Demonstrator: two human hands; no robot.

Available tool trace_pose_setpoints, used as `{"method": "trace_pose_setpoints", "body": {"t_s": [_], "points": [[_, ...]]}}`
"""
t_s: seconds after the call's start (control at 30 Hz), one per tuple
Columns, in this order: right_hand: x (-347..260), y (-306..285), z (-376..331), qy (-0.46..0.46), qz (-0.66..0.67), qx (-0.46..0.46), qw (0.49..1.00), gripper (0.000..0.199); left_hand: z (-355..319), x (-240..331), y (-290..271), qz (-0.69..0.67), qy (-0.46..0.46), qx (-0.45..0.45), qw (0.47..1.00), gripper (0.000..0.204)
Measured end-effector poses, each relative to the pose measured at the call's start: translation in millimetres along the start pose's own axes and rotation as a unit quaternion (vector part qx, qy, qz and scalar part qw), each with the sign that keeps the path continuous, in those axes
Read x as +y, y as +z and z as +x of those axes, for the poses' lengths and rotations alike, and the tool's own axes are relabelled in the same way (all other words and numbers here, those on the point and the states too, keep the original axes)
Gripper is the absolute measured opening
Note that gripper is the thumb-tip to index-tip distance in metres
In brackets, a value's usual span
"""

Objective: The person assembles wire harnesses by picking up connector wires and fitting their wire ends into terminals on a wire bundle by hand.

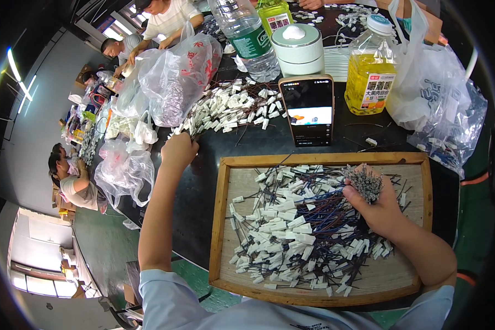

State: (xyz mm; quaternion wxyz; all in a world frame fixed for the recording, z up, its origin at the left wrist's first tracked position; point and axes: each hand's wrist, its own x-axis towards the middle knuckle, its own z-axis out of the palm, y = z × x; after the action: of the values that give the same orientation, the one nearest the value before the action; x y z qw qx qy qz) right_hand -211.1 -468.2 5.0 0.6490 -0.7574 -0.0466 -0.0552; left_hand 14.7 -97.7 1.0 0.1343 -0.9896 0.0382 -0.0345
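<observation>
So the black table (335,137) takes up most of the view, and sitting on it right in front of the person is a shallow wooden tray (221,220) with a big loose heap of short wires (297,231) in it, each with a little white plug on the end. That heap looks like the main stock, and there's a lot of it, so I'd guess plenty is left to go through.

Further back on the table there's a second pile of wires (231,110), same white-plug kind, spread out beside some clear plastic bags (176,77). Behind that are a water bottle (247,38), a yellow oil bottle (370,77) and a phone (307,110) propped up with its screen lit.

The left hand (179,151) is stretched out to the near edge of that back pile, fingers curled down onto a few wires; looks like a pinch, but I can't tell for sure how many it has.

The right hand (377,209) is over the tray's right side, closed around a bundle of wire ends (363,181) that stick up like a brush. The bundle is fairly thick, so part of a batch seems gathered, and the tray heap is nowhere near used up.
</observation>
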Motion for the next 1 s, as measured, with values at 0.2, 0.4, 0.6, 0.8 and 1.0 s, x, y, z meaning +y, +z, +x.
{"method": "trace_pose_setpoints", "body": {"t_s": [0.2,0.4,0.6,0.8,1.0], "points": [[1,0,0,-0.008,-0.01,-0.009,1.0,0.013,-4,-29,6,-0.029,0.045,0.016,0.998,0.031],[1,0,-1,-0.002,-0.006,-0.005,1.0,0.013,-18,-34,-18,-0.4,-0.051,-0.211,0.891,0.037],[0,0,-1,0.005,0.005,-0.003,1.0,0.012,-42,-49,1,-0.727,-0.055,-0.352,0.587,0.027],[0,1,1,0.001,0.006,-0.009,1.0,0.012,-50,-44,13,-0.899,-0.107,-0.2,0.374,0.023],[0,-1,-1,0.007,-0.004,-0.004,1.0,0.012,-46,-35,16,-0.916,-0.13,-0.115,0.361,0.017]]}}
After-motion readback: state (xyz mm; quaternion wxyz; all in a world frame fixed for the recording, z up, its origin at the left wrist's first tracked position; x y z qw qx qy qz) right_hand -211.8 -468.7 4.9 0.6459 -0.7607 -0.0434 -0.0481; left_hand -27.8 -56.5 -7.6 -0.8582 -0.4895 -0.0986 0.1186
